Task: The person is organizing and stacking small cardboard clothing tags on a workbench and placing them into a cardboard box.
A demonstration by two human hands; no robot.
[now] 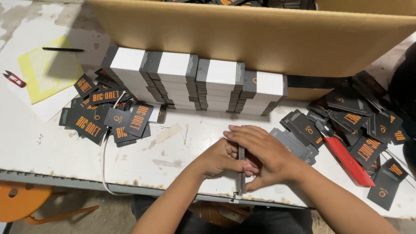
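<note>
Both my hands close around a thin upright stack of dark grey cards [241, 173] at the near edge of the white table [52, 143]. My left hand [219, 158] presses the stack from the left. My right hand [264, 154] covers it from the right and top. Only the stack's edge shows between the palms. Loose dark tags with orange print [104, 117] lie to the left, and more dark tags [359, 125] are spread on the right.
Stacks of white and grey flat boxes [195, 82] stand in a row behind my hands, under a large cardboard box flap [260, 34]. A red strip [346, 160] lies at right. Yellow paper [43, 69], a black pen [63, 49] and red snips [14, 79] lie far left. A white cord [104, 164] hangs over the edge.
</note>
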